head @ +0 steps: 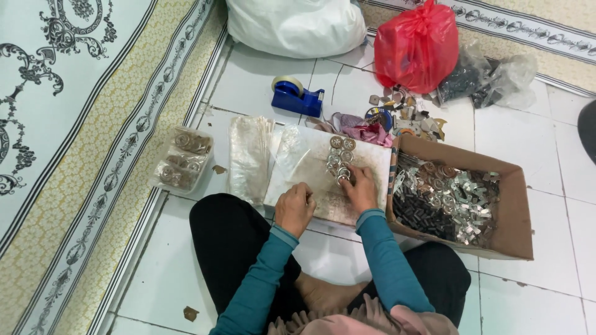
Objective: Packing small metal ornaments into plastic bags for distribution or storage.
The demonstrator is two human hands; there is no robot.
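Both hands (329, 201) arrange rings (340, 160) (cardboard box (515, 211) beside, tape dispenser (298, 96) beyond).

White tiled floor (534, 298), patterned rug (74, 124)

Both arms in teal sleeves reach forward from the lap, elbows bent, forearms converging. The left hand (294, 208) is curled into a loose fist, knuckles up, fingers tucked under. The right hand (359, 188) lies just beside it and slightly farther forward, palm down, its fingers (349, 177) bent together and pinched at the tips.
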